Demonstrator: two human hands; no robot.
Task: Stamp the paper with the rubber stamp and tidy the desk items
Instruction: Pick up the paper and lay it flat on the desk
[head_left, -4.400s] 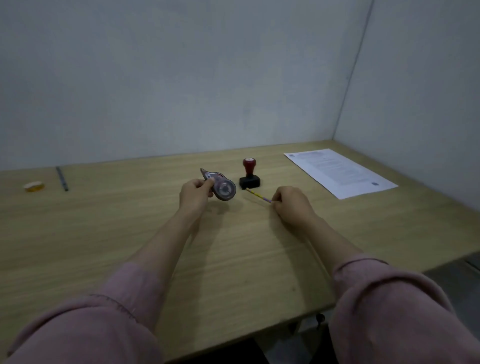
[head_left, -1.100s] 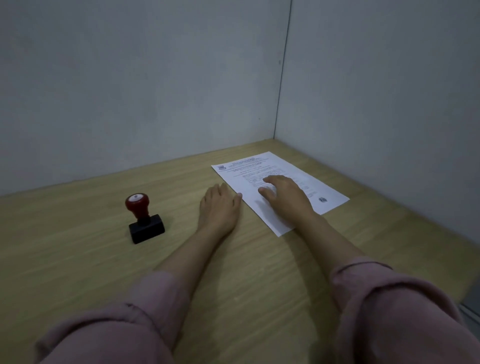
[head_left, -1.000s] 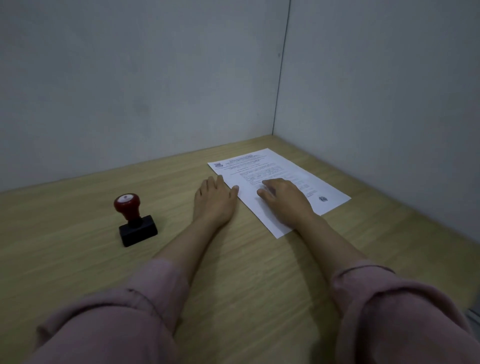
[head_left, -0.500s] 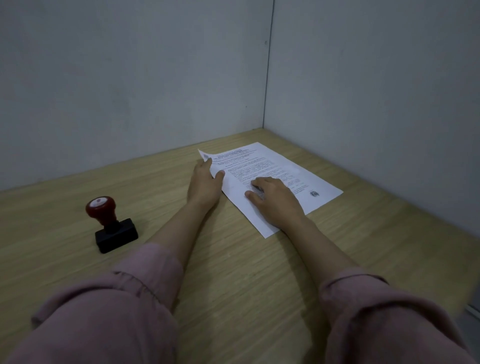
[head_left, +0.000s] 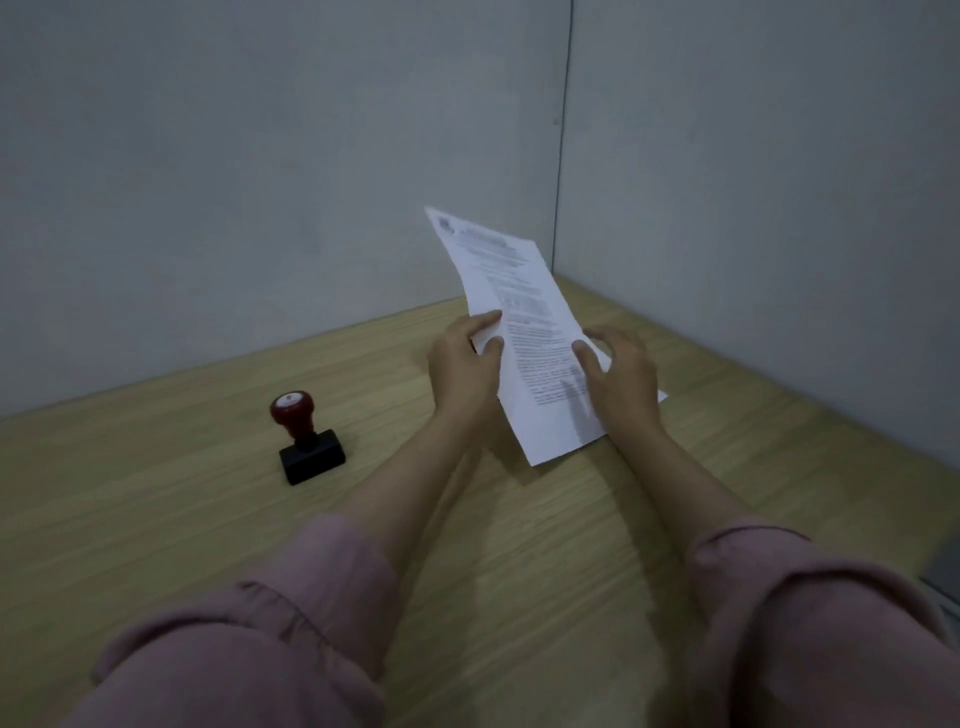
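Note:
A printed white paper (head_left: 524, 332) is tilted up off the wooden desk (head_left: 519, 545), its far end raised toward the wall corner. My left hand (head_left: 462, 364) pinches its left edge between thumb and fingers. On the sheet's right side my right hand (head_left: 618, 379) has its fingers spread, the thumb lying on the print. A rubber stamp (head_left: 304, 441) with a red knob and a black base stands upright on the desk, left of my left forearm and apart from both hands.
Grey walls meet in a corner (head_left: 558, 260) just behind the paper. Pink sleeves (head_left: 291, 639) fill the lower part of the view. A dark edge (head_left: 945, 571) shows at the desk's right side.
The paper lay flat under both hands a moment ago; my left hand has since gripped its left edge and lifted the sheet so it slants upward. The stamp stays where it was.

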